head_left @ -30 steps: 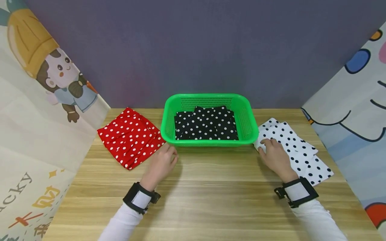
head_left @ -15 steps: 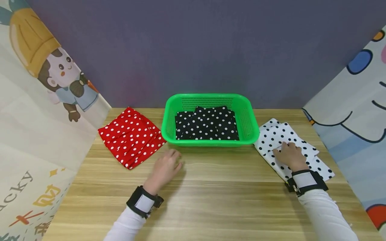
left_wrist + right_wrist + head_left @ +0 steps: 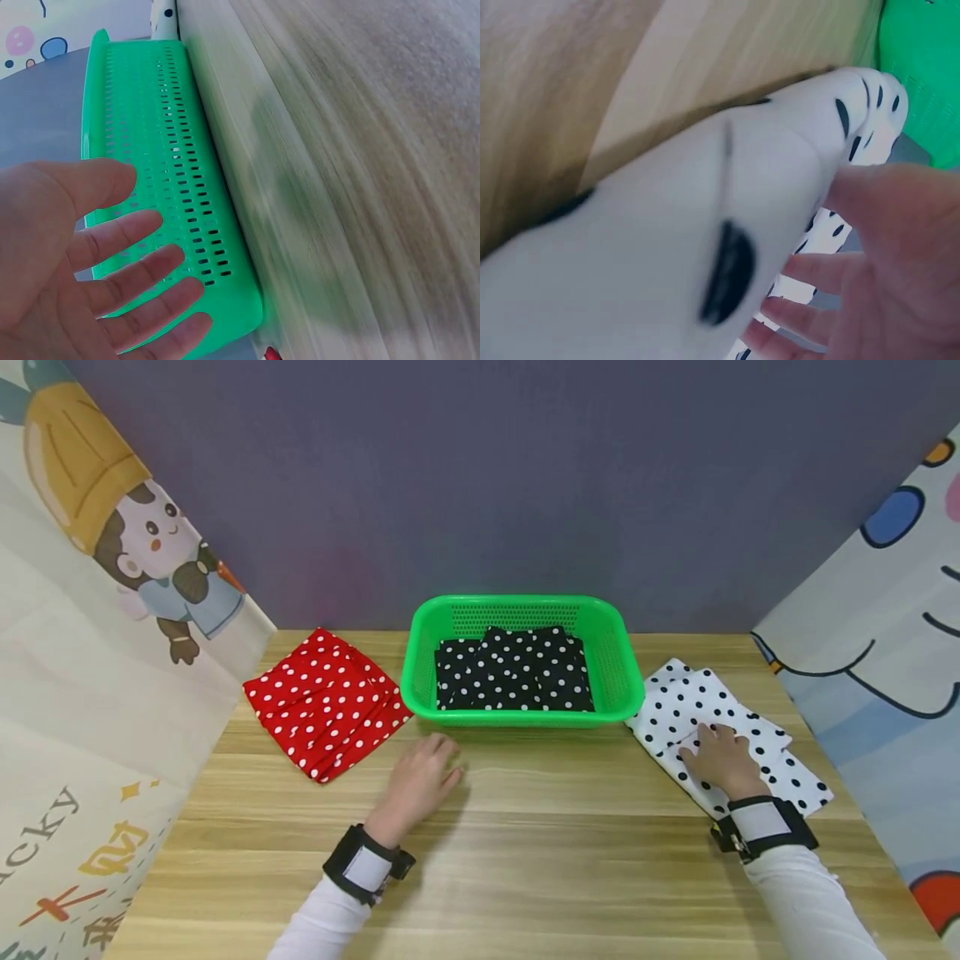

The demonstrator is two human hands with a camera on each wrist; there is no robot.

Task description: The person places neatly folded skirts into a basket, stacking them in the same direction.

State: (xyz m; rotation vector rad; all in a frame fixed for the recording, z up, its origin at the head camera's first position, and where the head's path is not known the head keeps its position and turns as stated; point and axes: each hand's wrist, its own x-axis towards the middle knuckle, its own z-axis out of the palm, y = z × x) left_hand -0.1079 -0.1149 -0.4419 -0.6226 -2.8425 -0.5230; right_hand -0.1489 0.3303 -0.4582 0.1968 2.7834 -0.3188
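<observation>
In the head view, a white cloth with black dots point(image 3: 693, 697) lies folded to the right of the green basket point(image 3: 521, 718). My right hand point(image 3: 723, 760) rests on its middle, fingers spread and slightly bent. The right wrist view shows the white cloth point(image 3: 675, 202) bulging close to the thumb, with the fingertips partly behind it. My left hand point(image 3: 420, 777) is in front of the basket's left end and holds nothing. Its fingers point(image 3: 142, 281) are loosely extended by the basket wall in the left wrist view. Folded black cloth with white dots point(image 3: 517, 668) lies in the basket.
Left of the basket lies a folded red cloth with white dots point(image 3: 326, 706), its right corner at the basket. The wooden table point(image 3: 555, 860) backs onto a dark grey wall point(image 3: 487, 485). Printed panels flank both sides.
My right hand has moved from the white cloth's left edge rightward to its middle. My left hand has shifted a little right and nearer, away from the red cloth's corner.
</observation>
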